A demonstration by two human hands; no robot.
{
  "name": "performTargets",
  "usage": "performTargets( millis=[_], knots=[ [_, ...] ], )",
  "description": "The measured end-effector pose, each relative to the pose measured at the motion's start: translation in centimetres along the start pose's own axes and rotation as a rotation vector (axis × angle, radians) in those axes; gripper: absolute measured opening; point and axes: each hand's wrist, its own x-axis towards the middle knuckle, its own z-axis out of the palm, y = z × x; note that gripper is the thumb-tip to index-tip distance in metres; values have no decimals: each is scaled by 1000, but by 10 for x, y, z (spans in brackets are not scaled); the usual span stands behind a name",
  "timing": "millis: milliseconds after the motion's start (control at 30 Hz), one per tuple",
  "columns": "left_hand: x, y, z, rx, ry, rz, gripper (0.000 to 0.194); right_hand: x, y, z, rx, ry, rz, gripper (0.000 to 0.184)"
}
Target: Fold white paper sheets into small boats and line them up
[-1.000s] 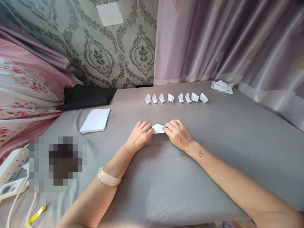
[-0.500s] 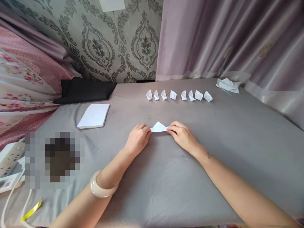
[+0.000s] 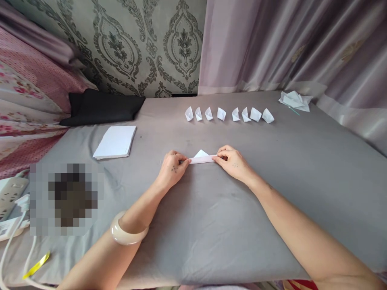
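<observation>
Brim (image 3: 202,160) now turned up, paper (image 3: 201,157) lies crosswise, peak (image 3: 201,153) pointing away.

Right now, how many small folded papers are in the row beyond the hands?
8, left to right: first, second and third grouped left; fourth by itself; fifth, sixth, seventh and eighth grouped right. None looks hidden.

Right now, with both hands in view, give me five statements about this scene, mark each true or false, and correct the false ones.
1. The left hand and right hand both pinch the folded white paper. True.
2. The cream bangle is on the right arm. False: the cream bangle is on the left.
3. Eight small folded-paper pieces form a row beyond the hands. True.
4. The paper stack lies on the black cloth. False: the paper stack lies on the grey sheet.
5. The folded white paper shows a triangular peak. True.
</observation>
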Motion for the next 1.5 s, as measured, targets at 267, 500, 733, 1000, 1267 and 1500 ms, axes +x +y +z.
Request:
performTargets(
  millis=[267, 500, 733, 1000, 1267, 1500],
  knots=[
    [6, -2, -1, -24, -22, -38, 24, 9, 2, 1, -16, -20, 49, 31],
    [9, -2, 0, -22, -37, -18, 25, 15, 5, -3, 4, -106, 93, 33],
    [10, -1, 1, 29, -21, -38, 25, 16, 0, -11, 18, -154, 98, 34],
    [11, -1, 0, 55, -49, -37, 26, 18, 1, -14, 45, -166, 93, 34],
    [9, 2, 1, 70, -49, -78, 24, 15, 8, -7, 21, -128, 75, 33],
    [10, 3, -1, 63, -65, -103, 23, 14, 8, -5, -8, -109, 60, 30]
  ],
)
